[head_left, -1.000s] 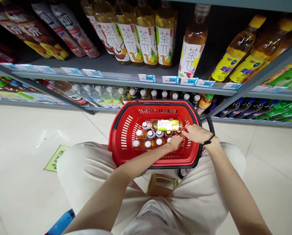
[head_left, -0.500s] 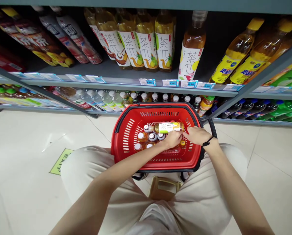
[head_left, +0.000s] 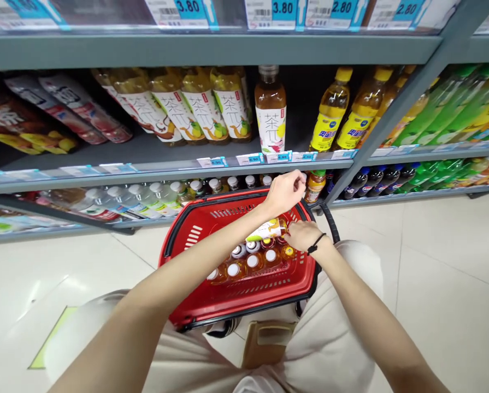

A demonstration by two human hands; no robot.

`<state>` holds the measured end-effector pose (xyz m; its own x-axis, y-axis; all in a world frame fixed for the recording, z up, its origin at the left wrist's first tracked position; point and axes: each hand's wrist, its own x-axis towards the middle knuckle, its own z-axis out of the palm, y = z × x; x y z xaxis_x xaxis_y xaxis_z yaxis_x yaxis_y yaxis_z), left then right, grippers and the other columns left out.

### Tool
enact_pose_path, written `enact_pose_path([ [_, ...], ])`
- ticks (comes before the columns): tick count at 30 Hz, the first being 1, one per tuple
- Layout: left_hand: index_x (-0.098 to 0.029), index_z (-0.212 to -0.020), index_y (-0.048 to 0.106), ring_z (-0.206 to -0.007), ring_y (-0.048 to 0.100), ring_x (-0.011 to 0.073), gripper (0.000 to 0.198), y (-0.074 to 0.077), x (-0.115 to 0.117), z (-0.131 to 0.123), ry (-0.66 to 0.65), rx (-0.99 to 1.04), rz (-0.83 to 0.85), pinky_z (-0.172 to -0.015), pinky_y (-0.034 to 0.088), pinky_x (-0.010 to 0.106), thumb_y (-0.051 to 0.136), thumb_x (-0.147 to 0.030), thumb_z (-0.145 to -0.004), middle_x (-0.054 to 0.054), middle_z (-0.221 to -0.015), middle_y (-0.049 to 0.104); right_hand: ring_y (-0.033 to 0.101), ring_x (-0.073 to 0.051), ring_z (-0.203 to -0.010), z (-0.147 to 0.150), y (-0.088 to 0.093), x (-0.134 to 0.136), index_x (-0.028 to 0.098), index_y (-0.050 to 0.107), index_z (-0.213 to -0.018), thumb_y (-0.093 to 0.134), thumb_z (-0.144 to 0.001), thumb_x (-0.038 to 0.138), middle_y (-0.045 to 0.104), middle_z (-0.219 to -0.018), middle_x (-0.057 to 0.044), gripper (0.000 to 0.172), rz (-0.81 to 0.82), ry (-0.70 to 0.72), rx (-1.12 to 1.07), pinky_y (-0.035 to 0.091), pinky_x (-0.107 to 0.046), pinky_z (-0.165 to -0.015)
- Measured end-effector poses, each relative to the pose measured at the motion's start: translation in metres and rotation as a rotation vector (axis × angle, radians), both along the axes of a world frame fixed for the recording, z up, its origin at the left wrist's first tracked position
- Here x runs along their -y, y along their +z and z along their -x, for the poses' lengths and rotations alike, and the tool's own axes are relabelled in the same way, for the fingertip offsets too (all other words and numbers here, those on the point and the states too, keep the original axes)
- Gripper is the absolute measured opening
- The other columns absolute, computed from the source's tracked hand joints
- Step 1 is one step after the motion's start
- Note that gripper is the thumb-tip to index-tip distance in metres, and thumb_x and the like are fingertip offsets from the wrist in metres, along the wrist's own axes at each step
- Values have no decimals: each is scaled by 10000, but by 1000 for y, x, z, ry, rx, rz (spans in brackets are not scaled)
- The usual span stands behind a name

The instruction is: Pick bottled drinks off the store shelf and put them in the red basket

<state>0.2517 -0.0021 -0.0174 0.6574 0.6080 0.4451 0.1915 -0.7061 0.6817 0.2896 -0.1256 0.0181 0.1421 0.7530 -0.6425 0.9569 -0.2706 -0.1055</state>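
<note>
A red shopping basket (head_left: 187,295) rests between the knees, holding several bottles. My right hand (head_left: 305,236), with a black cord at the wrist, is inside it, fingers closed at the base end of a tea bottle (head_left: 264,230) lying on its side. Above the far right part of the basket is my left hand (head_left: 286,192), its fingers curled in and nothing visible in them. Upright bottles with white caps (head_left: 234,269) stand nearer to me in the basket. On the shelf beyond my left hand, a single brown tea bottle (head_left: 271,112) stands at the front edge.
Grey shelving (head_left: 166,177) runs across the front with price tags. It carries several pale tea bottles (head_left: 231,106), yellow-capped bottles (head_left: 330,112) and green bottles (head_left: 445,109). A lower shelf has dark cola bottles (head_left: 373,180). A tan stool (head_left: 264,349) is below the basket.
My left hand has left the lying tea bottle and moved up and forward to the basket's far side. My right hand stays at that bottle. The view has tilted up and turned right.
</note>
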Motion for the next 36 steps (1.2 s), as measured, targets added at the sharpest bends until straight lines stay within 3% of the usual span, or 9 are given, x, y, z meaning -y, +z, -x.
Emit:
enact_pose_path([
  [2, -193, -930, 627, -774, 663, 163, 122, 12, -10, -24, 15, 39, -48, -785, 530, 300, 532, -122, -906, 28, -888, 715, 673, -323, -1273, -3, 0, 0, 59, 689, -1330, 472, -1055, 330, 698, -1336, -256, 442, -5, -6, -9, 523, -386, -993],
  [6, -138, -1178, 571, -1155, 638, 257, 293, 31, -40, -69, 188, 112, -77, -1017, 522, 395, 581, -106, -886, 160, -1231, 655, 682, -317, -1259, -8, 1, 1, 59, 701, -1311, 483, -1044, 278, 696, -1348, -247, 409, 0, -14, -37, 536, -385, -986],
  [11, -83, -1352, 501, -1281, 619, 336, 530, 42, -65, -101, 220, -81, 11, -1111, 477, 456, 711, -252, -897, 232, -1358, 633, 684, -322, -1256, -9, 1, 3, 45, 679, -1332, 493, -1038, 269, 697, -1346, -248, 415, 0, -29, -58, 550, -397, -982],
  [15, -79, -1386, 486, -1249, 666, 352, 680, 42, -66, -113, 203, -151, 132, -1043, 527, 437, 792, -367, -851, 216, -1278, 708, 690, -335, -1243, -7, -1, 3, 54, 680, -1327, 536, -1014, 284, 697, -1341, -254, 414, -9, -30, -78, 555, -428, -991],
  [21, -141, -1308, 545, -1171, 715, 313, 637, 42, -73, -132, 175, -164, 212, -925, 564, 359, 834, -403, -804, 158, -1246, 740, 687, -361, -1243, -1, -5, 0, 60, 682, -1320, 563, -989, 289, 706, -1321, -260, 419, -26, -21, -117, 539, -498, -1026],
  [29, -188, -1270, 566, -1169, 711, 329, 606, 27, -78, -127, 186, -138, 133, -912, 554, 376, 792, -514, -813, 121, -1234, 753, 685, -357, -1252, 3, -6, -1, 52, 677, -1333, 548, -992, 276, 705, -1315, -272, 428, -36, -10, -146, 535, -523, -1047],
  [36, -203, -1231, 554, -1128, 721, 384, 572, 20, -75, -126, 198, -107, 84, -897, 563, 459, 779, -542, -829, 158, -1179, 758, 682, -356, -1256, 4, -11, -4, 44, 673, -1338, 565, -977, 264, 701, -1316, -276, 435, -9, -4, -146, 543, -502, -1041],
])
